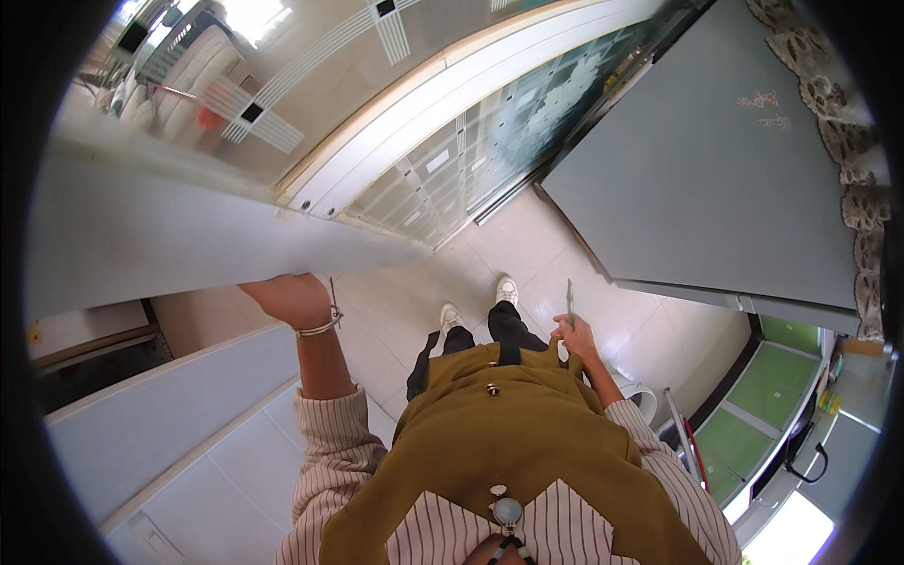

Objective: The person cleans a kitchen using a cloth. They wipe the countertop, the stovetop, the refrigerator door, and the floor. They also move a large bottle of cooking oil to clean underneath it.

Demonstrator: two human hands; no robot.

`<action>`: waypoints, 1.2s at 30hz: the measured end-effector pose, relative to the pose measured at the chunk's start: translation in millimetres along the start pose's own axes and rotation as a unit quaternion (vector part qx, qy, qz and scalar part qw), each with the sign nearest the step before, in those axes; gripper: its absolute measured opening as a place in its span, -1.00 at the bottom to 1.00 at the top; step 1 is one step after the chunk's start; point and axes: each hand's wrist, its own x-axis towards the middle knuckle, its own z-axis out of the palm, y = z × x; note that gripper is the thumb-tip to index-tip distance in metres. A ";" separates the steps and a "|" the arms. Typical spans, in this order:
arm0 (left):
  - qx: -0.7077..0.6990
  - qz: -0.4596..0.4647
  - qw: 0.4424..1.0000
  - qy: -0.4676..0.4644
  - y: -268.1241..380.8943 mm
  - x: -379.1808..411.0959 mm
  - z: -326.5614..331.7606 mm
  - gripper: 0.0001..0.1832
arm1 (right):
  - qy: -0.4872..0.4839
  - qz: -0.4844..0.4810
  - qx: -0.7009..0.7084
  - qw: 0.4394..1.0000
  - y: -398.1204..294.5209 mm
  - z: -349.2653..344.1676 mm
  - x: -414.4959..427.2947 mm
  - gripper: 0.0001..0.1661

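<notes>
My left hand (286, 298), with a bangle at the wrist, reaches to the edge of a white door or panel (176, 233). Its fingers go behind the panel and are hidden. Low at my right side, my right hand (575, 337) grips a thin, pale green tool (571, 302), perhaps a knife, which points away from me. The tool's handle is partly covered by my fingers.
Ahead stand patterned glass sliding doors (438, 162) in a white frame. A large grey refrigerator (706, 155) with a lace cover is at the right. Green cabinets (766, 395) and a white bin (639, 399) stand at the lower right, above the tiled floor (395, 311).
</notes>
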 end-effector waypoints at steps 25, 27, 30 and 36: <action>0.076 0.068 0.986 0.132 -24.9 -17.1 -21.6 -0.27 | 0.121 0.023 0.042 0.992 118.3 121.0 -93.6 -0.73; 0.068 0.067 0.987 0.131 -27.0 -17.8 -23.1 -0.29 | 0.126 0.023 0.041 0.991 121.6 122.5 -97.4 -0.73; 0.057 0.076 0.988 0.123 -34.4 -13.1 -29.7 -0.31 | 0.127 0.025 0.037 0.991 127.3 121.4 -102.7 -0.70; 0.088 0.104 0.979 0.149 -30.0 -9.6 -22.8 -0.35 | 0.124 0.032 0.037 0.991 126.0 118.8 -110.8 -0.67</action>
